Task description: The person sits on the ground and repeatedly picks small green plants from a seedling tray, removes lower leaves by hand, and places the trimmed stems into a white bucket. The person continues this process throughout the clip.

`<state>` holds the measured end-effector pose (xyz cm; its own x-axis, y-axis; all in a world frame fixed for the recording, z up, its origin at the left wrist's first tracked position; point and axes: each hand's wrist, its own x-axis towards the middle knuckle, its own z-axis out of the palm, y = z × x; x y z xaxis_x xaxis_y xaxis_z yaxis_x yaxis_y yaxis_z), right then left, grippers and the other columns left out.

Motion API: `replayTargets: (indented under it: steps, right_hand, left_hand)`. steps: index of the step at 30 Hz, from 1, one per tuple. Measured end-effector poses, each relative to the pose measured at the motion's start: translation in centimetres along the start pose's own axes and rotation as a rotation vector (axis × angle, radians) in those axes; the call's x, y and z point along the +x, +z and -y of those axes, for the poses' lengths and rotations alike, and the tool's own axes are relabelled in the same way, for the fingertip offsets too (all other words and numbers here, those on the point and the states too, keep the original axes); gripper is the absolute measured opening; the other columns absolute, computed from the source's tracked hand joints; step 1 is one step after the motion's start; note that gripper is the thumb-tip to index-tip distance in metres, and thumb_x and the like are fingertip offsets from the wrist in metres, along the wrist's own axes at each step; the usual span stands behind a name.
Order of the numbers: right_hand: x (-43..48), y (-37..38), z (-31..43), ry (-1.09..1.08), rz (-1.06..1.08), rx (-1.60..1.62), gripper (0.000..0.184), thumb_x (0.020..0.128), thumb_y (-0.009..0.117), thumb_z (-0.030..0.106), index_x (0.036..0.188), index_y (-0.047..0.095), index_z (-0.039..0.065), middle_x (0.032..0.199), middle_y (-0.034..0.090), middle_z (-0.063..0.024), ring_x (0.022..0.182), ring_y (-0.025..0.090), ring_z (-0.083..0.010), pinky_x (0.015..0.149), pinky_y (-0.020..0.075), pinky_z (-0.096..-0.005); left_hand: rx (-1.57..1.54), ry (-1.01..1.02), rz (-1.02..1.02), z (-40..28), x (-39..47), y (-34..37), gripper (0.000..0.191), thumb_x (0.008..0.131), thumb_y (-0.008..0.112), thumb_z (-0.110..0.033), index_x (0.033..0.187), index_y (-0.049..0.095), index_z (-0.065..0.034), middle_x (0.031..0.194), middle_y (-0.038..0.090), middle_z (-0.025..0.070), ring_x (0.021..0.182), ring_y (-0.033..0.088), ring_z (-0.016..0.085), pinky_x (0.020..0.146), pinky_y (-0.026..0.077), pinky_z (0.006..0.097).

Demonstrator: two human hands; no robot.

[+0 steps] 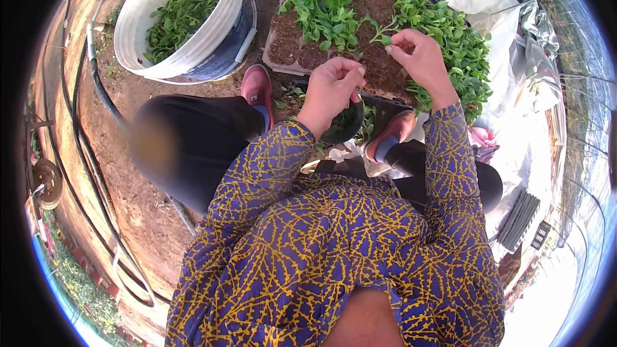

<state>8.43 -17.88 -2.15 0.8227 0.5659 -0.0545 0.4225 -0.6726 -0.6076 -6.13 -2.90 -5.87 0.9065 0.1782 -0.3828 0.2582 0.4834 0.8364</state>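
My right hand (422, 60) pinches a small leafy cutting (384, 33) between thumb and fingertips. It hovers over bare soil in a planting tray (284, 53) filled with brown growing medium. A clump of leafy cuttings (332, 14) lies loose on the soil, a purple flower at its far end. At the tray's near edge, my left hand (332, 89) has its thumb and fingers curled together; nothing is plainly visible in them. Below it stands a round black pot (357, 127) with green leaves inside, partly hidden by the hand. Dense green seedlings (453, 43) fill the area right of the tray.
A white bucket (130, 53) holding leafy cuttings leans at the upper left. Black hoses (79, 120) run along the dirt on the left. White plastic sheeting (506, 125) covers the right side, with a stack of dark trays (518, 221) on it. My shoes flank the pot.
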Motion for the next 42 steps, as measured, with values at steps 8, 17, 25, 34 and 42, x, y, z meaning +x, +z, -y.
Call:
replayTargets:
  steps: [8,17,25,34,42]
  right_hand:
    - [-5.0,0.2,2.8,-0.064,0.037,0.213,0.015,0.080,0.071,0.008,0.093,0.066,0.002,0.078,0.067,-0.0040,0.064,0.061,-0.0085,0.060,0.0499,-0.0232]
    - [-6.7,1.6,3.1,-0.151,-0.245,0.195,0.012,0.081,0.072,0.004,0.091,0.068,0.002,0.079,0.068,-0.0069,0.067,0.063,-0.0137,0.062,0.0499,-0.0253]
    - [-8.8,1.3,2.2,-0.225,0.129,-0.041,0.025,0.079,0.072,0.006,0.102,0.066,0.003,0.102,0.063,-0.0127,0.084,0.064,-0.0236,0.070,0.0506,-0.0306]
    - [-8.5,-0.6,2.6,0.136,0.135,0.935,0.015,0.083,0.071,0.000,0.096,0.065,-0.001,0.086,0.065,-0.0027,0.074,0.062,-0.0103,0.073,0.0519,-0.0232]
    - [-0.9,-2.4,-1.3,0.033,-0.124,0.436,0.014,0.081,0.070,0.000,0.094,0.065,0.000,0.087,0.069,-0.0033,0.077,0.063,-0.0089,0.069,0.0499,-0.0228]
  left_hand:
    - [-0.176,-0.049,0.097,-0.2,0.1,-0.1,0.024,0.094,0.064,-0.028,0.096,0.063,-0.0044,0.079,0.067,0.0038,0.055,0.056,0.006,0.046,0.039,0.0182]
    - [0.246,-0.046,0.231,-1.3,-1.2,-0.3,0.016,0.095,0.062,-0.017,0.095,0.063,-0.0009,0.076,0.068,0.0047,0.053,0.057,0.005,0.043,0.040,0.0174]
    - [-0.031,-0.021,0.186,-2.6,-2.5,-0.2,0.018,0.092,0.065,-0.015,0.095,0.063,0.0018,0.077,0.069,0.0070,0.053,0.058,0.007,0.044,0.042,0.0177]
    - [0.342,0.137,0.249,-1.7,-2.6,0.3,0.012,0.088,0.069,-0.011,0.089,0.067,-0.0001,0.070,0.066,0.0030,0.054,0.058,0.008,0.050,0.046,0.0225]
    - [0.589,0.372,0.120,0.0,-1.6,-0.1,0.022,0.088,0.066,-0.009,0.107,0.064,0.0013,0.078,0.066,0.0026,0.060,0.059,0.006,0.054,0.048,0.0217]
